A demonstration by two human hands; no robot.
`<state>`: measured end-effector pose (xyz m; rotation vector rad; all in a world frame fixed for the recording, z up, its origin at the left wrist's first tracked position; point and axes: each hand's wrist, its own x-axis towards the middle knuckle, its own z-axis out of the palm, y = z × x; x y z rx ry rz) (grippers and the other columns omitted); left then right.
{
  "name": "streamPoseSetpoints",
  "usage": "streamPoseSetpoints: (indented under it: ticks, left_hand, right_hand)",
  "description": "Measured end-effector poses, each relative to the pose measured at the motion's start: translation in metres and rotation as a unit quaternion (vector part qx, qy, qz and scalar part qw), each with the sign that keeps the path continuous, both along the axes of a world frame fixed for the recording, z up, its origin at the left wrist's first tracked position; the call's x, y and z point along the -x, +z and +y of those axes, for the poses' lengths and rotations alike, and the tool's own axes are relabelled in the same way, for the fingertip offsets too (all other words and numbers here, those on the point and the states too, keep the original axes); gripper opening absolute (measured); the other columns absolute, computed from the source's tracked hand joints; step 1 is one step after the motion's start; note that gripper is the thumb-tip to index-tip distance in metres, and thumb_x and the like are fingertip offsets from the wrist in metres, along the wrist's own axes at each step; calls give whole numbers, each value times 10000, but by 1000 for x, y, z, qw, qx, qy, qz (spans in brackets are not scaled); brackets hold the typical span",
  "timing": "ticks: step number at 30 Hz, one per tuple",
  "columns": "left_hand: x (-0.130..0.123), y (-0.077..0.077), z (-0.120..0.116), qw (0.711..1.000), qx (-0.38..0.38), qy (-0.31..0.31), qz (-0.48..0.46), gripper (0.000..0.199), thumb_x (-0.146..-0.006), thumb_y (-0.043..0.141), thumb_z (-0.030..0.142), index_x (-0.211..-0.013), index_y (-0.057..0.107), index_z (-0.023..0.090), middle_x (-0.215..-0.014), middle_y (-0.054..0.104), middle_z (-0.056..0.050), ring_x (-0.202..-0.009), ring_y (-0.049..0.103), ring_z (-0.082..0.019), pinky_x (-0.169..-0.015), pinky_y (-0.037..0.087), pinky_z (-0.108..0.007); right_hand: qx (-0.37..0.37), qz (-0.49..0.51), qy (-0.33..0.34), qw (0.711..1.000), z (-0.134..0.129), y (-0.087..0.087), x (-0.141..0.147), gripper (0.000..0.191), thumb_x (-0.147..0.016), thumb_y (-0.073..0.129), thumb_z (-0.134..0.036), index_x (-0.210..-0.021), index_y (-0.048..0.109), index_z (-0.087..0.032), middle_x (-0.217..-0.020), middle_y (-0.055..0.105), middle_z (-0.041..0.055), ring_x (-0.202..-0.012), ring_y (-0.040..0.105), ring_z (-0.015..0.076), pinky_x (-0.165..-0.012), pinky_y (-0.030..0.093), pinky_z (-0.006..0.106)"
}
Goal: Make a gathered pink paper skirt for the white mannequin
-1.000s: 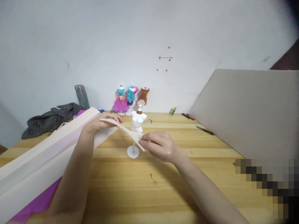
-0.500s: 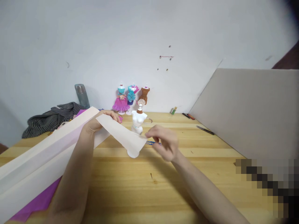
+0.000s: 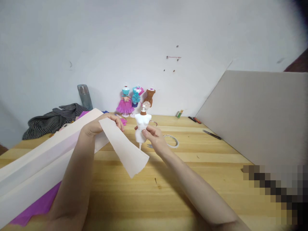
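Note:
My right hand [image 3: 153,134] is closed round the waist of a small white dress-form mannequin [image 3: 143,120] with a brown band at its neck. The mannequin's stand shows below its hips, partly hidden by a strip of pale cream paper [image 3: 125,149]. That strip hangs from my left hand [image 3: 109,123], whose fingers curl over behind its upper end. Under my left forearm lies a long folded sheet of the same pale paper [image 3: 45,157]. Scissors [image 3: 150,146] lie partly hidden by my right wrist, next to a roll of tape [image 3: 176,141].
Several dressed mannequins [image 3: 125,106] stand against the wall. At left are a striped cloth [image 3: 55,120], a grey flask [image 3: 84,96] and purple paper [image 3: 39,205]. A dark pointed tool [image 3: 211,134] lies by the white panel [image 3: 260,112] on the right; a small green item [image 3: 179,114] stands farther back.
My right hand has let go of the strip's lower end and taken hold of the mannequin's waist. The strip's free end has dropped lower. The tape roll has come into sight.

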<state>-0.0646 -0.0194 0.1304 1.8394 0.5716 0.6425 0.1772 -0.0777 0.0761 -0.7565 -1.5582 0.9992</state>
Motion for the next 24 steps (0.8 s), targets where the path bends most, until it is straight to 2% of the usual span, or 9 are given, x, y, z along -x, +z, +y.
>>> streamPoseSetpoints:
  ticks: [8,13,20,24]
  left_hand:
    - [-6,25,-24,996,-63,-54,29,313,-649,750,451,-706,682,151,-831,685,-100,-832,644,-237,-766,509,-342]
    - [-7,32,-29,993,-90,-73,35,351,-643,743,486,-733,672,154,-842,686,-102,-846,645,-244,-724,512,-317]
    - [-19,31,-34,990,-93,-97,47,232,-711,700,394,-716,667,165,-841,705,-96,-815,658,-227,-700,511,-284]
    - [-29,31,-37,983,-126,-122,57,153,-735,678,311,-718,673,159,-875,707,-102,-868,658,-231,-757,506,-289]
  right_hand:
    - [8,29,82,996,-1,-6,-8,341,-808,624,-470,-985,696,-187,-961,682,77,-850,598,209,-743,453,319]
    - [15,17,110,994,-7,-6,-10,386,-822,601,-488,-1032,687,-175,-994,679,98,-881,604,227,-752,465,335]
    - [-9,-35,46,998,-14,-1,-10,401,-811,589,-529,-992,673,-180,-947,673,76,-822,593,208,-712,464,314]
    - [-52,-78,4,996,-15,-4,-8,353,-860,519,-505,-945,661,-194,-855,639,44,-759,558,182,-670,444,291]
